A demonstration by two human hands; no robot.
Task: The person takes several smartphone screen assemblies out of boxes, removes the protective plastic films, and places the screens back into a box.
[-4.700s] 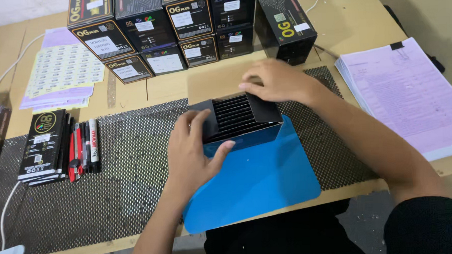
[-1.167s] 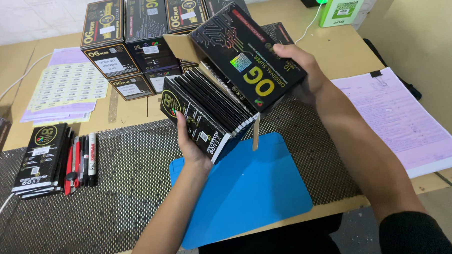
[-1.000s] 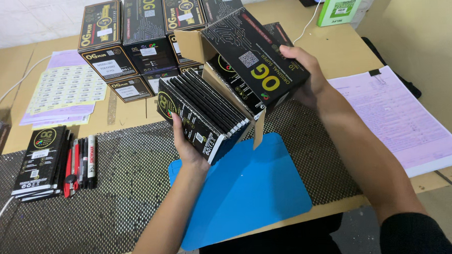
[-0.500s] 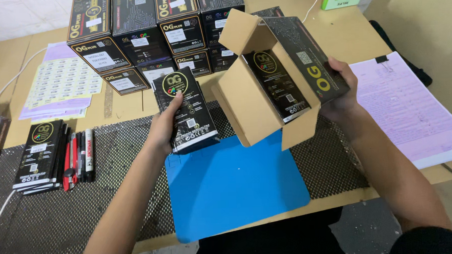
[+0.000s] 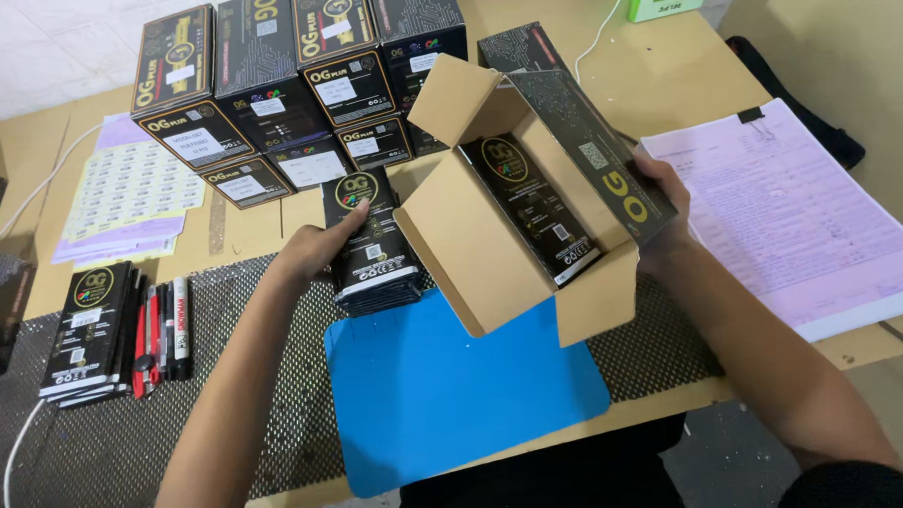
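head view: stacked black boxes (image 5: 295, 79) behind open carton (image 5: 530, 201), pens (image 5: 164, 329) left.

Markers (image 5: 169, 324) lie beside lilac papers (image 5: 796, 222).

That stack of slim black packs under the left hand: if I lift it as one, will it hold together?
Probably not: the stack of packs shows separate thin edges at its lower end, so they may slide or fan. The faces look glossy, likely slippery. The left hand covers only one side.

Wooden table (image 5: 586, 89) bears black mesh mat (image 5: 98, 447), stacked boxes (image 5: 295, 79), pink papers (image 5: 801, 222)
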